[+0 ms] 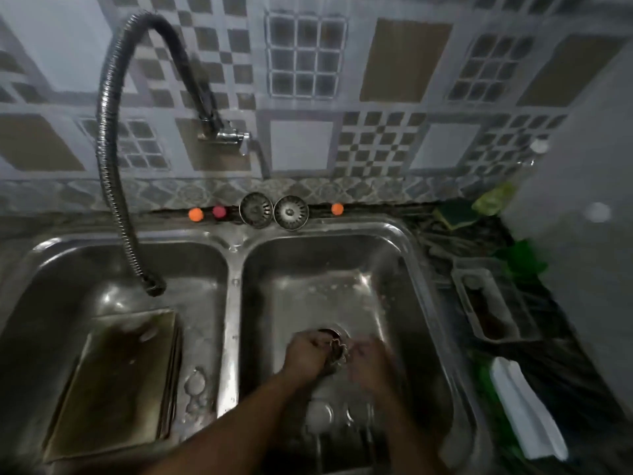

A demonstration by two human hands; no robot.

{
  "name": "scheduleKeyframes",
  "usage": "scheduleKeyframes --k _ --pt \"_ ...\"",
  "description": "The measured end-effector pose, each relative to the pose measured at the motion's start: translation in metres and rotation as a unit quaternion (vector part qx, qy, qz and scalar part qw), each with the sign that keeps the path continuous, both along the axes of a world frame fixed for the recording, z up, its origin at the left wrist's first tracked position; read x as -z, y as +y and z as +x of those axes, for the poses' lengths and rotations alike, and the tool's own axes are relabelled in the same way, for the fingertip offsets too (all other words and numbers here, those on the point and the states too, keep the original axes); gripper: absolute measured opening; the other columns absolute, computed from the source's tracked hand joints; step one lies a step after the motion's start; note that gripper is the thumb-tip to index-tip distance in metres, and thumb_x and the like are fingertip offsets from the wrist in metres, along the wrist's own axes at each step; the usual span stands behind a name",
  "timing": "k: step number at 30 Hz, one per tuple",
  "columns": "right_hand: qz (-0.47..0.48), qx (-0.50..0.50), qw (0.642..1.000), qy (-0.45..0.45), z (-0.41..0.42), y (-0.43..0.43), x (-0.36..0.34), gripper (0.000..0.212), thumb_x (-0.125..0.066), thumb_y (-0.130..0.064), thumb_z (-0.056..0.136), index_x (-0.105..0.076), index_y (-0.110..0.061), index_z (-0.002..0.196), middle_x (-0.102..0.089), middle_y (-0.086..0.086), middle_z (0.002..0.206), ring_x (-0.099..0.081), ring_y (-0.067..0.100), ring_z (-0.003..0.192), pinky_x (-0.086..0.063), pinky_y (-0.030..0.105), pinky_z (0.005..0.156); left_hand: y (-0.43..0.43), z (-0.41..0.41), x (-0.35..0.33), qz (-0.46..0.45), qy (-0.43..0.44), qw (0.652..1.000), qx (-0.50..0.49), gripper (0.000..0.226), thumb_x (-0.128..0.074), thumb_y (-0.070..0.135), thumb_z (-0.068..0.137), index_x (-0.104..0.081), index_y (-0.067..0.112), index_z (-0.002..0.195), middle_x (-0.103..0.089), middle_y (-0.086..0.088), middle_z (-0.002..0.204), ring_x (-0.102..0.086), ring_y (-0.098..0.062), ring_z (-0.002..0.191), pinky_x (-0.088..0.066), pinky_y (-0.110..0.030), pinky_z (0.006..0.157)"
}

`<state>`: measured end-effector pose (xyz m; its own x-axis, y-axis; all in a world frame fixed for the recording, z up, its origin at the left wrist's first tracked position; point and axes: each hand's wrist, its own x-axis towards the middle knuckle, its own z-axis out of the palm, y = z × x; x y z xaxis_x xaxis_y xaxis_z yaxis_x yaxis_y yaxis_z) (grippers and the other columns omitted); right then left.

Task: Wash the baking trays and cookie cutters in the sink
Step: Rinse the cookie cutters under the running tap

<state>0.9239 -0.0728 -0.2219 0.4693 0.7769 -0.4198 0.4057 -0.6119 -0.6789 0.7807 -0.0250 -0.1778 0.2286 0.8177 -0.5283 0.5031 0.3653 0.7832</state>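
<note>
Both hands are down in the right basin of the steel double sink, over the drain. My left hand grips a small metal fluted cookie cutter. My right hand is blurred and touches the cutter's right side with curled fingers. A stack of flat baking trays leans in the left basin. More small cutters lie beside the trays, and round ones lie below my hands in the right basin.
A flexible hose faucet arcs from the wall tap into the left basin. Two drain strainers stand on the back ledge. A sponge, a rectangular tin and a white cloth lie on the right counter.
</note>
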Motion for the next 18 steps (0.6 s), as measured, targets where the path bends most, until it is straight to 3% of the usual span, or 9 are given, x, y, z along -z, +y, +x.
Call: scheduleKeyframes --k 2,4,5,7,11,13,16,18 --pt "-0.042 -0.054 0.997 0.023 -0.018 0.003 0.007 0.01 -0.052 -0.016 0.084 -0.061 -0.013 0.08 -0.061 0.013 0.079 -0.059 0.022 0.073 -0.044 0.03 0.065 0.0 -0.007 0.011 -0.031 0.027 0.999 -0.011 0.012 -0.069 0.006 0.084 -0.079 0.009 0.091 -0.074 -0.007 0.079 -0.069 -0.019 0.07 -0.058 -0.027 0.062" --pt "-0.079 -0.073 0.993 0.038 -0.03 0.009 0.014 0.034 -0.051 -0.001 0.084 -0.055 -0.02 0.056 -0.057 0.005 0.057 -0.052 0.005 0.054 -0.037 0.019 0.055 0.0 -0.014 0.022 -0.04 0.086 0.995 0.027 0.015 -0.074 0.02 0.079 -0.079 0.018 0.094 -0.076 -0.002 0.087 -0.071 -0.014 0.08 -0.054 -0.022 0.068" --pt "-0.088 -0.071 0.992 0.061 -0.035 0.01 0.015 0.046 -0.049 0.005 0.083 -0.047 -0.021 0.046 -0.048 -0.002 0.043 -0.045 -0.001 0.043 -0.035 0.02 0.051 0.0 -0.019 0.026 -0.051 0.113 0.991 0.05 0.017 -0.074 0.023 0.078 -0.078 0.018 0.095 -0.076 -0.001 0.093 -0.07 -0.014 0.088 -0.051 -0.02 0.07" --pt "-0.104 -0.106 0.986 0.072 -0.044 0.012 0.022 0.052 -0.049 0.008 0.083 -0.042 -0.022 0.042 -0.044 -0.01 0.035 -0.043 -0.001 0.037 -0.033 0.017 0.049 -0.001 -0.025 0.034 -0.063 0.146 0.984 0.084 0.02 -0.072 0.026 0.081 -0.076 0.015 0.097 -0.075 -0.004 0.099 -0.069 -0.017 0.098 -0.046 -0.019 0.072" --pt "-0.09 -0.155 0.979 0.101 -0.057 0.011 0.025 0.049 -0.049 0.011 0.082 -0.048 -0.03 0.055 -0.05 -0.013 0.055 -0.052 -0.012 0.054 -0.033 0.008 0.051 -0.004 -0.029 0.039 -0.051 0.189 0.973 0.123 0.029 -0.065 0.031 0.081 -0.075 0.013 0.102 -0.073 -0.006 0.108 -0.066 -0.018 0.107 -0.044 -0.017 0.079" --pt "-0.086 -0.165 0.979 0.084 -0.057 0.01 0.038 0.049 -0.051 0.01 0.081 -0.047 -0.031 0.054 -0.049 -0.014 0.055 -0.051 -0.017 0.056 -0.033 0.007 0.054 -0.004 -0.027 0.041 -0.034 0.196 0.967 0.16 0.039 -0.056 0.033 0.081 -0.071 0.01 0.109 -0.07 -0.009 0.115 -0.063 -0.023 0.113 -0.044 -0.023 0.084" --pt "-0.059 -0.118 0.985 0.111 -0.052 0.01 0.053 0.039 -0.051 0.004 0.078 -0.064 -0.022 0.052 -0.06 -0.01 0.058 -0.054 -0.008 0.057 -0.042 0.021 0.065 0.0 -0.028 0.028 0.0 0.194 0.968 0.158 0.044 -0.054 0.038 0.083 -0.067 0.006 0.109 -0.068 -0.014 0.114 -0.063 -0.03 0.109 -0.046 -0.025 0.075" --pt "-0.047 -0.104 0.988 0.1 -0.054 0.019 0.033 0.026 -0.051 -0.006 0.08 -0.073 -0.018 0.075 -0.065 -0.003 0.078 -0.059 0.008 0.076 -0.048 0.026 0.075 0.005 -0.031 0.013 0.043 0.151 0.98 0.121 0.054 -0.049 0.054 0.073 -0.071 0.009 0.093 -0.073 -0.011 0.096 -0.069 -0.025 0.092 -0.05 -0.025 0.07"
